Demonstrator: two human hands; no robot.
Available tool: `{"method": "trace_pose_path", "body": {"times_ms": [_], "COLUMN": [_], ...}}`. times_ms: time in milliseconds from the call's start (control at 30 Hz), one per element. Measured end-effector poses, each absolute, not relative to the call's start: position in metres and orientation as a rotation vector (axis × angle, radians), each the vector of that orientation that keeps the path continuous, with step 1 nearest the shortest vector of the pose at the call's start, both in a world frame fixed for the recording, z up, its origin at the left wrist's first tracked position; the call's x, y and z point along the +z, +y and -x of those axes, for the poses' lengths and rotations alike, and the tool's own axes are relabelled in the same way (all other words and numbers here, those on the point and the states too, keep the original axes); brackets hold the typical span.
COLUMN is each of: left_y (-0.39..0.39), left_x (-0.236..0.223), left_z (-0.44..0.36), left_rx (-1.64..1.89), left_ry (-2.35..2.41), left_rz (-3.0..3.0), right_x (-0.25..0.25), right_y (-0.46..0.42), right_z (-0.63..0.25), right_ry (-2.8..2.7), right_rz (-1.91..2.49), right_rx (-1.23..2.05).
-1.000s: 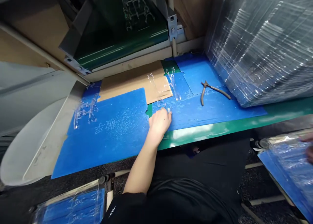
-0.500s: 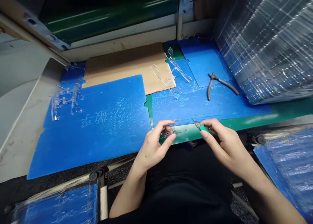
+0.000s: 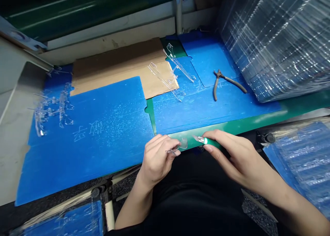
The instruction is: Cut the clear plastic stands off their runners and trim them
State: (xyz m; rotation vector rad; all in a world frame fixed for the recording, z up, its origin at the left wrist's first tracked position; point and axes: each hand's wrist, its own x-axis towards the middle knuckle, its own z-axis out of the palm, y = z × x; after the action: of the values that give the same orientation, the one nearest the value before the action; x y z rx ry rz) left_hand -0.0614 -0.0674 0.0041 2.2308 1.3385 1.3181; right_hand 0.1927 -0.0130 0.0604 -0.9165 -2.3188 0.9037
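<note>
My left hand [image 3: 157, 159] pinches a small transparent plastic part [image 3: 179, 146] at the green mat's front edge. My right hand [image 3: 232, 154] is shut on a green-handled craft knife [image 3: 203, 140], with its small blade pointing left toward the part. Blade and part are close but do not clearly touch. Two more transparent plastic stands [image 3: 162, 77] lie across the cardboard sheet [image 3: 116, 64] and blue corrugated plastic sheet [image 3: 198, 105] beyond my hands. Side-cutting pliers [image 3: 221, 82] rest on the blue sheet to the right.
A tangled heap of transparent parts [image 3: 51, 108] lies on the blue sheet at left. A tall stack of transparent moulded sheets [image 3: 273, 40] stands at the back right. Blue-backed stacks sit low at bottom left [image 3: 62, 222] and bottom right [image 3: 301, 160]. A green conveyor belt [image 3: 77, 9] runs behind.
My right hand has come into view with the knife. My left hand has lifted the part off the blue sheet toward the mat's edge. The view has shifted, moving the bench left and lower.
</note>
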Motion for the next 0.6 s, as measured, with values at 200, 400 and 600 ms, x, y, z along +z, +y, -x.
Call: {"method": "trace_pose_path", "body": {"times_ms": [200,400,600], "left_y": [-0.071,-0.072,-0.073], "left_x": [0.007,0.01,0.011], "left_z": [0.06,0.061,0.059], "left_rx": [1.249,1.173,1.12], "left_ry": [1.338,1.335,1.341], "left_rz": [-2.269,-2.333,-2.355], "right_x": [0.066,0.065,0.063], "right_y": [-0.015,-0.014,-0.016], "right_z": [-0.198,-0.205,-0.212], "right_ry": [-2.327,-2.377,-2.403], "right_rz": [0.844,0.821,0.848], "right_rx": [0.844,0.86,0.895]}}
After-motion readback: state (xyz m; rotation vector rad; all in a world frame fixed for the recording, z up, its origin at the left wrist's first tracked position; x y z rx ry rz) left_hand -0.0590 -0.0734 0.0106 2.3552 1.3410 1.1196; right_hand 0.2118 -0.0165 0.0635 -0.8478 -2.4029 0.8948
